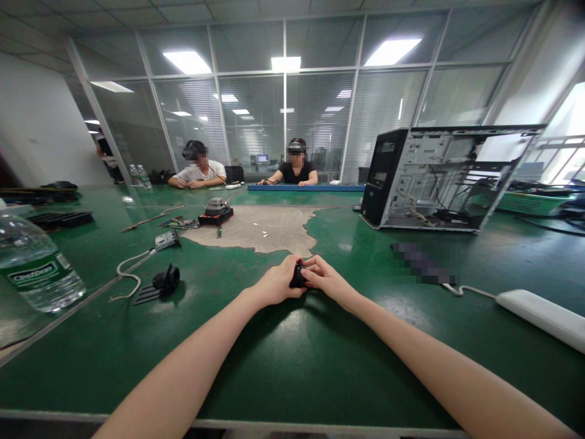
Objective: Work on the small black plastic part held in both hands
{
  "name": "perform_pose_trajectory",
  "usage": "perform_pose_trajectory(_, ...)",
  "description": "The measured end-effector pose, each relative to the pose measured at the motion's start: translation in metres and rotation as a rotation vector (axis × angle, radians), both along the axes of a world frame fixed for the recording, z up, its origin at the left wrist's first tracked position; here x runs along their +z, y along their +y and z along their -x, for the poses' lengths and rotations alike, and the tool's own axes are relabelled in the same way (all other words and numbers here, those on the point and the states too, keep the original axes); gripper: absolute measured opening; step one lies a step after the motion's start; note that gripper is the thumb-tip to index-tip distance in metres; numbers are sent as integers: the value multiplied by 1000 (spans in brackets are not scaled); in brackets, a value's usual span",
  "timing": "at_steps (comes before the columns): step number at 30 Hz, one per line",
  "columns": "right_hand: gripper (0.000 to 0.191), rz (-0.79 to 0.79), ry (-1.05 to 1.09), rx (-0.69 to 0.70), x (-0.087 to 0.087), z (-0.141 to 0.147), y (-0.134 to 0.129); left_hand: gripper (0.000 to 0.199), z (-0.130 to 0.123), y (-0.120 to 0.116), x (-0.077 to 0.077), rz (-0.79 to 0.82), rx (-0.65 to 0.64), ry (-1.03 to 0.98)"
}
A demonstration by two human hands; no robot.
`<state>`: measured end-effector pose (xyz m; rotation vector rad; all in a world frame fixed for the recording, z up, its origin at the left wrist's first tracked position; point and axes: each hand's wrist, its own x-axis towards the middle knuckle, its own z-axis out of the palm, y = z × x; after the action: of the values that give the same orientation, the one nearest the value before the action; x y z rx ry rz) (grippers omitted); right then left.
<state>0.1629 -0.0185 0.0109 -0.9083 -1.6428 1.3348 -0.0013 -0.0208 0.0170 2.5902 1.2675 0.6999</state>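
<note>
Black small part [298, 275] clamped between fingers of both hands, left [283, 280] and right [323, 277], above green bench [338, 366], mid-width. Open surface between forearms, back to near edge. Torn-edged pale patch [256, 228] just beyond. Left: black round piece [167, 278], bottle [39, 268]. Right: open computer case [439, 183], white power strip [543, 317].
</note>
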Motion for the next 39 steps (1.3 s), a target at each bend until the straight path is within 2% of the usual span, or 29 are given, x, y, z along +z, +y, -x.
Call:
perform_pose_trajectory(5,32,-12,0,-14,-3,0,4,62,0,-1,1,3,-3,-6)
perform_pose_trajectory(10,31,-119,-10,50,2,-5,2,61,0,-1,0,-8,-11,-15)
perform_pose_trajectory(14,28,-65,-15,12,4,-4,-1,62,0,0,-1,-18,-7,-12)
perform_pose_trajectory(19,30,-13,0,-49,-3,1,5,63,0,0,-1,-17,-14,-21)
perform_pose_trajectory(22,30,0,-12,-28,-4,-1,7,62,0,-1,0,-17,-14,-14)
perform_pose_trajectory(26,31,-93,-40,30,3,-5,2,61,0,-1,0,-16,-10,-9)
perform_pose_trajectory(28,31,-91,-26,46,6,-6,-2,61,0,-1,-1,-8,-4,-7)
perform_pose_trajectory(32,28,-8,9,17,6,-2,-4,63,-1,0,-1,-16,-1,-3)
perform_pose_trajectory(39,31,5,-6,-35,-3,0,5,60,-1,-1,1,-4,1,1)
